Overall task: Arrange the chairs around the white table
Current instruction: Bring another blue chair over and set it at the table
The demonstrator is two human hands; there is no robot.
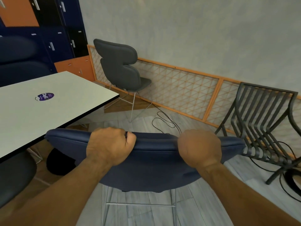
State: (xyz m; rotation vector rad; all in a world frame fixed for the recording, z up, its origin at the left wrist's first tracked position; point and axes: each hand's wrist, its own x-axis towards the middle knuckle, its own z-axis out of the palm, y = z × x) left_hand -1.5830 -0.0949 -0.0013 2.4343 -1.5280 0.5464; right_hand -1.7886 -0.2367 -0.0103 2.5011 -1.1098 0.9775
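Far left: a dark chair seat (14, 175) sits low at the near edge of the white table (70, 88), partly beneath it. A blue chair back (19, 57) stands beyond the table's far edge, in front of blue, black and orange lockers (48, 22). The table top carries one round purple sticker (44, 96), set well in from its edges.

Centre: the navy chair (151, 168) stands on the floor just off the table's right-hand edge, with its back toward me. The left end of its backrest lies close to that edge; I cannot confirm contact. My left hand (109, 145) grips the top rim of the backrest, fingers curled over the far side and thumb folded against the rim. My right hand (199, 147) grips the same rim further right, its fingers wrapped over the rim and hidden behind it.

Beyond the table's right corner, a grey chair (120, 69) stands near the wall on thin pale wire legs, its seat pointing away from the table. A thin black cable (164, 121) lies looped on the floor between the grey chair and the navy chair. An orange-framed lattice panel (179, 88) runs along the foot of the wall.

Right: a black slatted metal chair (263, 121) stands against the panel, well apart from the table. Thick black cables (291, 181) coil on the floor around its legs.
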